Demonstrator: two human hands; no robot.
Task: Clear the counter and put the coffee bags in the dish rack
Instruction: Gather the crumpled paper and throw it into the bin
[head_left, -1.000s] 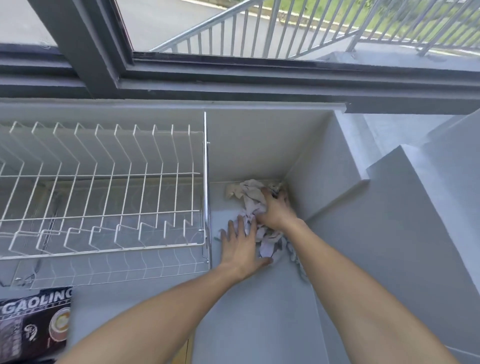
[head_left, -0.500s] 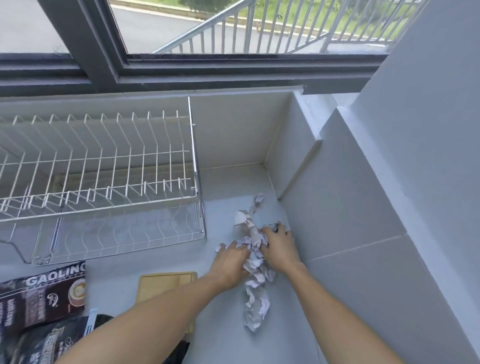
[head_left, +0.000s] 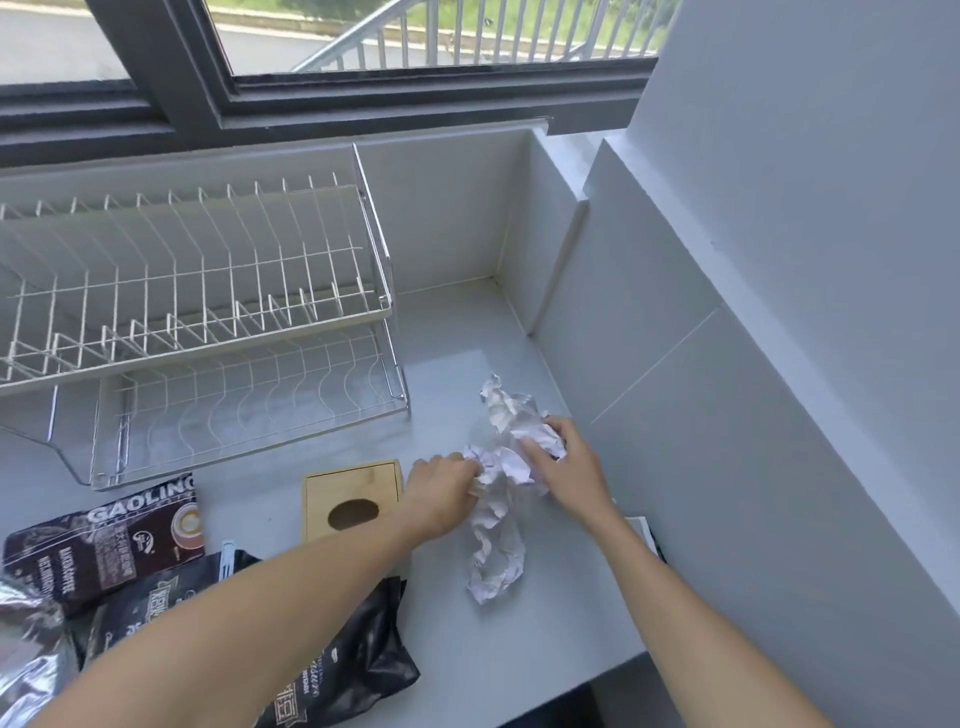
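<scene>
Both hands meet at centre frame on a heap of crumpled paper lying on the grey surface: the left hand has its grip clenched on the paper's left edge, the right hand pinches its top. Just left of them lies a wooden lid with an oval hole. The coffee bags lie at lower left, partly under the left forearm. The wire dish rack stands at upper left.
</scene>
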